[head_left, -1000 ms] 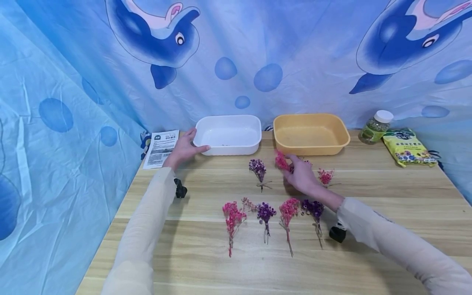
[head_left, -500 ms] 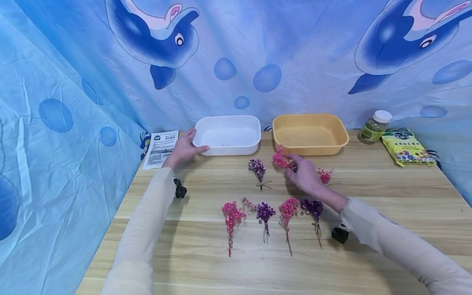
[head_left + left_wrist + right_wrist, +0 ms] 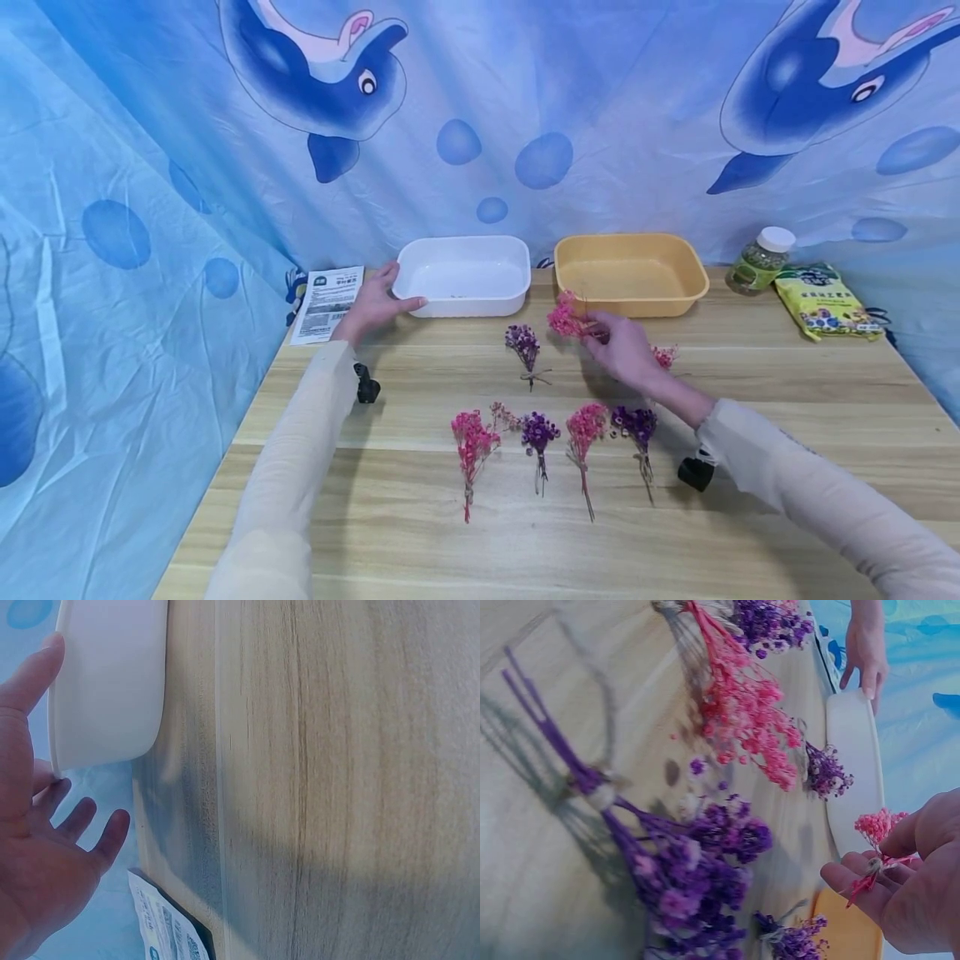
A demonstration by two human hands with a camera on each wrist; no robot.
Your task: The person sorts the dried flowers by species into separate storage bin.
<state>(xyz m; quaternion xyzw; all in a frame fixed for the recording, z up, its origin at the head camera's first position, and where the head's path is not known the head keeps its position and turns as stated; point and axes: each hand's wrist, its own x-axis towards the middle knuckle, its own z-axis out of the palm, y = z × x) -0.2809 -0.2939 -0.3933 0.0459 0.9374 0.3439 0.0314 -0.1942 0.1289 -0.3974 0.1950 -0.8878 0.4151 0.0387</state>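
Here, the right hand [image 3: 622, 345] pinches a pink flower bunch [image 3: 564, 318] pointing bloom-first left toward the white basin [image 3: 476, 307], whose left end the splayed left hand [image 3: 372, 307] touches.

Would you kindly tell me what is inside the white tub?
Inside the white tub, I see a few dark specks, too small to identify; its near inner wall is hidden by the front rim.

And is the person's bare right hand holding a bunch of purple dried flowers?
No, the right hand holds a small tied bunch of bright pink dried flowers.
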